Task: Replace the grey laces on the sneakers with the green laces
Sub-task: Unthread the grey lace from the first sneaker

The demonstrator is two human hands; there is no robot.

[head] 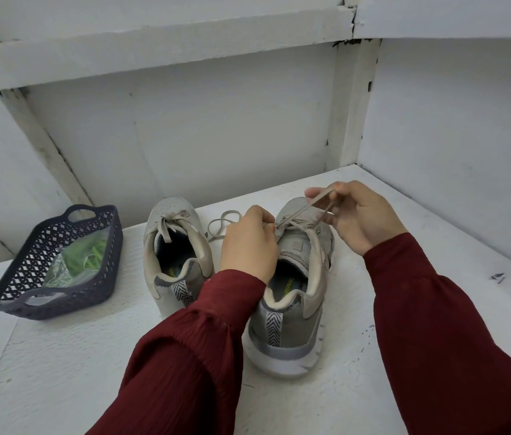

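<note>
- My left hand (247, 238) is curled shut over the right shoe (295, 287), fingertips pinched on the grey lace (295, 219) right at the top eyelets, knuckles toward me.
- My right hand (357, 215) sits just beyond and to the right of my left, lifted a little above the shoe's toe end, closed on a stretch of that same lace.
- The lace runs taut from my left fingertips up across to my right thumb and forefinger; a second strand comes back down under my right palm toward the tongue.
- A loose end of the lace lies in loops on the table (59, 372), just past my left hand, between the two shoes.
- The right shoe stands upright under both hands, heel toward me, its opening just below my left wrist.
- The left shoe (175, 252) stands just left of my left hand, also heel toward me, its own grey lace tied in a bow at the top.
- The basket (56, 265), dark and latticed, sits well off to the left of my left hand, apart from the shoes.
- The green laces (90, 257) lie inside it in a clear bag, toward its far end.
- Both sleeves (436, 324) are dark red and reach to my wrists.
</note>
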